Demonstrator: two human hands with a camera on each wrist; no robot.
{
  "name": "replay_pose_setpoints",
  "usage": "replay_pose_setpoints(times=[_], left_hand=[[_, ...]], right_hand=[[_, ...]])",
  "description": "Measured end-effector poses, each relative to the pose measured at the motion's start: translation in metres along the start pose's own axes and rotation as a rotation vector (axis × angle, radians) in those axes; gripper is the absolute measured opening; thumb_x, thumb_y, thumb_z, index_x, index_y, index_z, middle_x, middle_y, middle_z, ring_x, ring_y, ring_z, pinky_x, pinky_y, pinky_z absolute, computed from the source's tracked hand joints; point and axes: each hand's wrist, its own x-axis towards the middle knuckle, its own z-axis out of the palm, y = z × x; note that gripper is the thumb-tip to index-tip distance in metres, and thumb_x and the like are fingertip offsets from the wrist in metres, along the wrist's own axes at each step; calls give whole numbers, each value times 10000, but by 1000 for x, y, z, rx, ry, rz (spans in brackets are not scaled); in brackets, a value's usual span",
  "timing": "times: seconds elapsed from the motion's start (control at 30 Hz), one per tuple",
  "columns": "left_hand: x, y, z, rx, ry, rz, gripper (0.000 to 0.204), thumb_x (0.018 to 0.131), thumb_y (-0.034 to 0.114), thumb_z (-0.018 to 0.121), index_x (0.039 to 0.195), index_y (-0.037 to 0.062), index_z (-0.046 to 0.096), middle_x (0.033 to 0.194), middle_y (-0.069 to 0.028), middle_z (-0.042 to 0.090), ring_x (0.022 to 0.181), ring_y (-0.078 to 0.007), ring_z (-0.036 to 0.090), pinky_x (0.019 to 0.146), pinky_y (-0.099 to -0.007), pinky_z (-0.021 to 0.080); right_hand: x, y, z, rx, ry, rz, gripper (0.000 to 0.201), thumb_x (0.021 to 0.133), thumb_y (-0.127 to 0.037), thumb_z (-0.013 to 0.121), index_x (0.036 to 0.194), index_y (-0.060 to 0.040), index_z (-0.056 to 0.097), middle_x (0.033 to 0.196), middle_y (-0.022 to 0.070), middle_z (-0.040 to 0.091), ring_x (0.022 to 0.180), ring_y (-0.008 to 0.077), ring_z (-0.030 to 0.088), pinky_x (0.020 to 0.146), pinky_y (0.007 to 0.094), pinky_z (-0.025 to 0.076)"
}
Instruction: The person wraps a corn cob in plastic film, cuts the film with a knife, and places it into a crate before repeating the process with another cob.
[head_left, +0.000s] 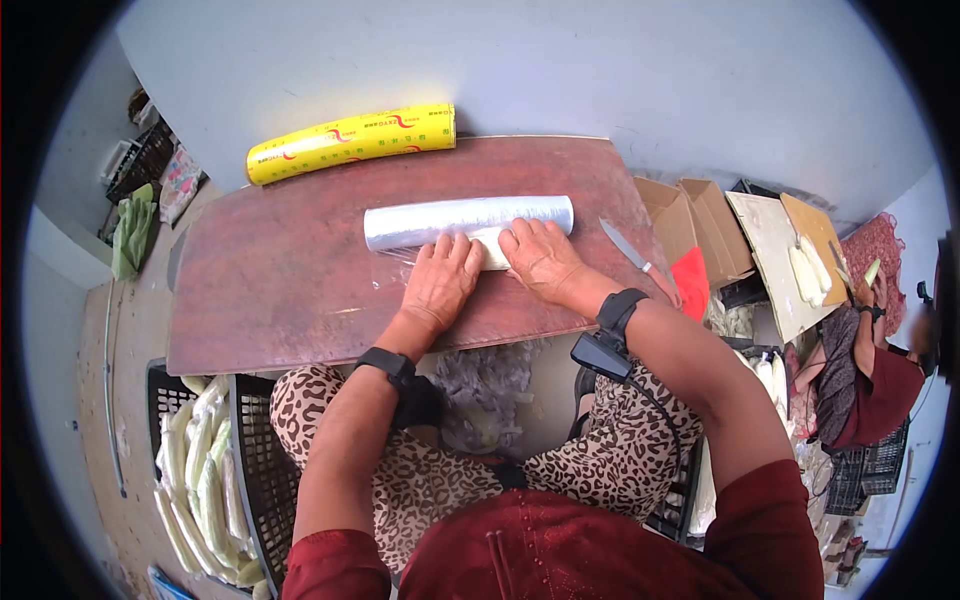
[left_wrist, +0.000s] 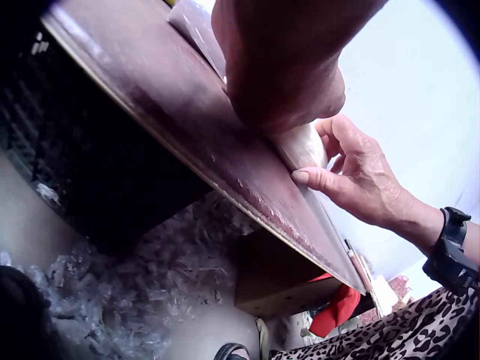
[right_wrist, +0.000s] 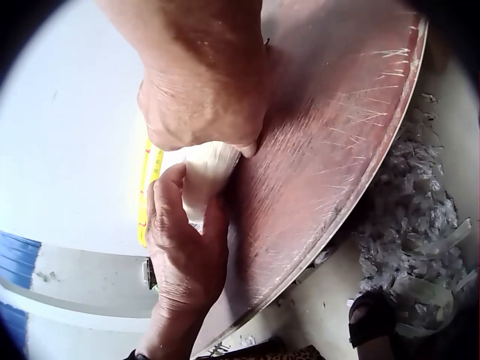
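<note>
A pale, whitish vegetable [head_left: 492, 250] lies against the front of a clear film roll [head_left: 420, 222] on the red-brown table. The left hand [head_left: 443, 280] grips its left end, fingers bent over the top; loose film shows beside this hand. At the other end the right hand [head_left: 543, 258] holds it, and in the left wrist view the right hand [left_wrist: 360, 176] has its thumb on the near side and fingers behind. The right wrist view shows the pale piece [right_wrist: 208, 174] between both hands, the left hand [right_wrist: 187, 259] with thumb and fingers on either side.
A knife [head_left: 636, 256] lies at the table's right beside a red cloth [head_left: 690, 282]. A yellow roll [head_left: 350, 143] rests along the back edge. Crates with wrapped pale vegetables [head_left: 208, 480] stand at left. Cardboard boxes [head_left: 700, 225] and another person [head_left: 880, 385] are at right.
</note>
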Motion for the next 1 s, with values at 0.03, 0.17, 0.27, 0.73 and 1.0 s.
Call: replay_pose_setpoints(times=[0.03,0.17,0.27,0.73,1.0], left_hand=[[0,0,0,0,-5,-3,272,850,176,522,1095,59,534,1015,-83,544,969,-237,528,763,-347,448],[-3,0,-1,-61,-50,-18,287,836,161,534,1098,45,531,1011,-95,539,966,-255,523,834,-366,453],[-7,1,-4,-71,-55,-5,260,833,160,535,1067,48,537,989,-94,539,958,-255,526,835,-366,456],[-37,12,-31,-228,-33,63,175,803,137,581,949,46,547,881,-88,554,857,-262,559,717,-369,519],[-35,12,-35,-253,-56,52,223,790,148,608,988,57,561,901,-71,566,875,-254,562,737,-376,518]], right_hand=[[0,0,1,-5,10,-12,372,720,-165,724,990,-65,489,956,108,504,913,265,544,769,389,408],[-2,-3,0,-20,37,-33,372,700,-163,732,958,-65,482,915,100,507,869,264,552,758,382,408],[-5,-7,-6,-36,46,-58,189,768,-135,638,909,-82,524,877,85,538,817,240,574,749,371,421],[-29,-31,-33,97,-128,-107,352,723,-163,716,980,-74,493,910,107,545,826,280,600,759,408,431],[-22,-33,-47,155,-244,-27,345,774,-216,715,1010,-59,517,999,131,550,914,305,601,793,446,433]])
